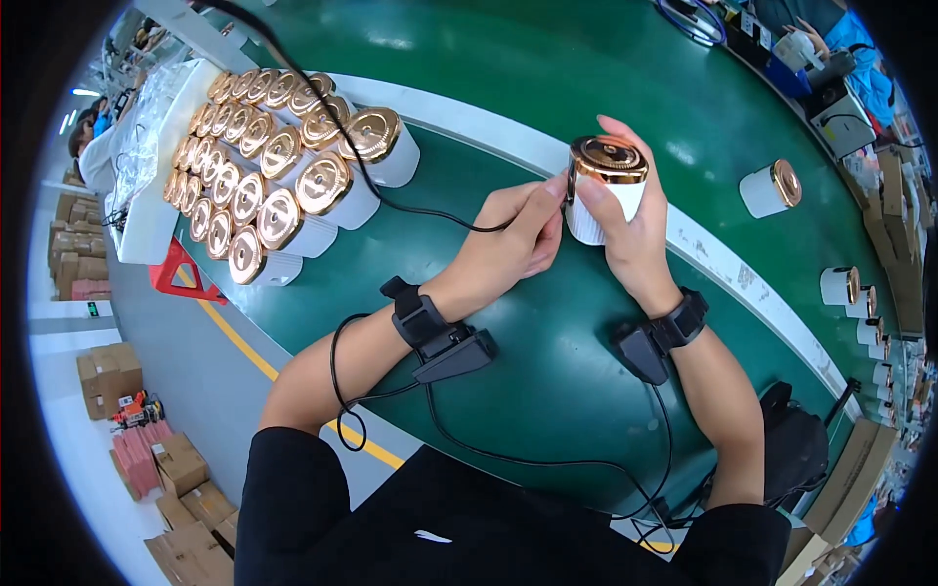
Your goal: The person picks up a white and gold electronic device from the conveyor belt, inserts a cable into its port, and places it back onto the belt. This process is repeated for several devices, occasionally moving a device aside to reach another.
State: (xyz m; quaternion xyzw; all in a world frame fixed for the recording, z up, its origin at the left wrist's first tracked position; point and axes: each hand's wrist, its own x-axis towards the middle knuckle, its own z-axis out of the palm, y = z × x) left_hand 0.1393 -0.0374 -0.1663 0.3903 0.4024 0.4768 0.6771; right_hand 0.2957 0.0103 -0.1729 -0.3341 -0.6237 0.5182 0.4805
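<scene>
Both hands on a gold-lidded white jar (608,186) above the green surface (547,342).
Right hand (633,230) wraps its body; left hand (516,234) pinches the lid's edge with closed fingertips.

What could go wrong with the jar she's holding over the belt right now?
1. The jar is held above the green belt mainly by the right hand; the left hand only touches its gold lid, so it might slip and drop.
2. The black cable runs across the tray of finished jars to the left hand and could snag one.
</scene>
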